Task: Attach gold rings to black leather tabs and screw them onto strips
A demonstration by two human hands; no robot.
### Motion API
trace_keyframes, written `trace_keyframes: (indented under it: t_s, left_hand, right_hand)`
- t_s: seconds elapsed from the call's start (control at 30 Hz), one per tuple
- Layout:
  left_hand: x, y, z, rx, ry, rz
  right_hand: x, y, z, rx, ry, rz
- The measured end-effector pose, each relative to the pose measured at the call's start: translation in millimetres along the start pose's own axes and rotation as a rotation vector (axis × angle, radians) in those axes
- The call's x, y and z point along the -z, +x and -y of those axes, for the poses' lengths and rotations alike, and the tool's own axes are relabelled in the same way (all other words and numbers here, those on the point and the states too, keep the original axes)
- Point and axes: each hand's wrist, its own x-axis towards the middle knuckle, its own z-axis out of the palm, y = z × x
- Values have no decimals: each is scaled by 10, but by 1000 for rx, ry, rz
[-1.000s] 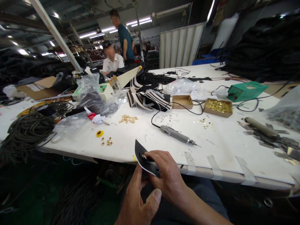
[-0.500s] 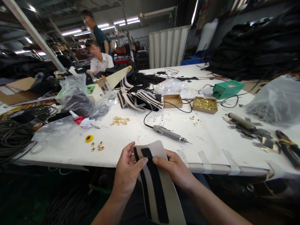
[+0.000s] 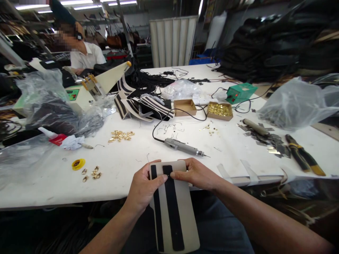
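Note:
A light grey panel with black stripes hangs over my lap, its upper end at the table's front edge. My left hand grips its upper left side, thumb on the front near the wide black stripe. My right hand grips the upper right side, its thumb pressed on the same stripe close to the left thumb. Something tiny shows between the thumb tips, too small to name. Beyond the panel lies a grey electric screwdriver with its cable. Gold-coloured metal fittings and a yellow tape roll lie to the left.
A cardboard box of gold-coloured pieces stands beside another cardboard box. More striped panels lie behind. Pliers and dark metal plates are on the right, near a green power box. A co-worker sits across the table.
The panel has turned flatter and straighter towards me, with both hands still on its upper end. My view has shifted right and slightly down, so the table's things appear further left.

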Motion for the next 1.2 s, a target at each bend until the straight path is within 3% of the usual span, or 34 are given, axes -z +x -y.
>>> trace_keyframes:
  t_s: [0.27, 0.57, 0.8, 1.2]
  left_hand:
    - [80, 256, 92, 61, -14, 52]
    - [72, 488, 288, 49, 86, 31]
    - [74, 615, 304, -51, 296, -17]
    - [25, 583, 269, -222, 637, -88]
  right_hand:
    - [-33, 230, -164, -127, 107, -125]
    - [-3, 407, -281, -221, -53, -178]
    - [18, 530, -255, -234, -190, -230]
    - [-22, 546, -162, -244, -569, -226]
